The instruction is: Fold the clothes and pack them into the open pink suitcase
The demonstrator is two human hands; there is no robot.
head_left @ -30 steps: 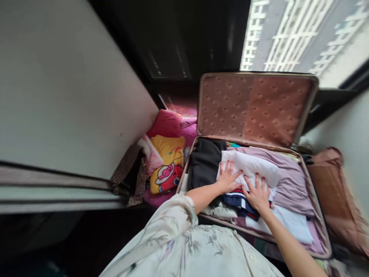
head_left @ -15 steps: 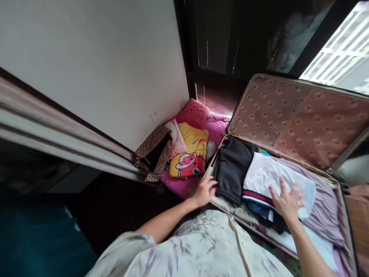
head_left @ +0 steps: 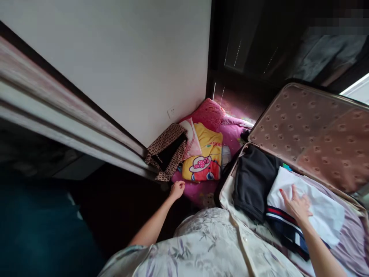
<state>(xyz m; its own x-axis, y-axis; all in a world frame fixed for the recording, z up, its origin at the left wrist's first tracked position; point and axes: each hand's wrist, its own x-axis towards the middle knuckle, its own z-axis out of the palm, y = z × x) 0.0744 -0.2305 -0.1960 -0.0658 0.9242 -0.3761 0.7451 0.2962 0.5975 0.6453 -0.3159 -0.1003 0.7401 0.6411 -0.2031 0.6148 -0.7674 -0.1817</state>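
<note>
My right hand [head_left: 298, 206] lies with fingers spread on a folded white garment [head_left: 319, 204] with a red, white and navy striped band. This garment rests in an open suitcase [head_left: 226, 188], beside folded black clothing [head_left: 256, 181] and a mauve garment [head_left: 353, 238]. My left hand [head_left: 177, 189] hovers left of the suitcase, its fingers curled in with nothing seen in them. Just beyond it are a folded brown patterned garment [head_left: 168, 144] with a black panel and a yellow garment [head_left: 206, 138] with a cartoon print.
The suitcase lid [head_left: 314, 127] stands raised, its lining patterned. Behind the clothes pile is a red-pink cushion [head_left: 209, 113] on pink bedding [head_left: 198, 192]. A white wall [head_left: 129, 69] with a power outlet [head_left: 171, 112] rises at the left. Teal fabric [head_left: 43, 231] is at lower left.
My left hand has left the suitcase edge, moved left towards the clothes pile and curled its fingers. My right hand stays on the white garment. The view has turned left.
</note>
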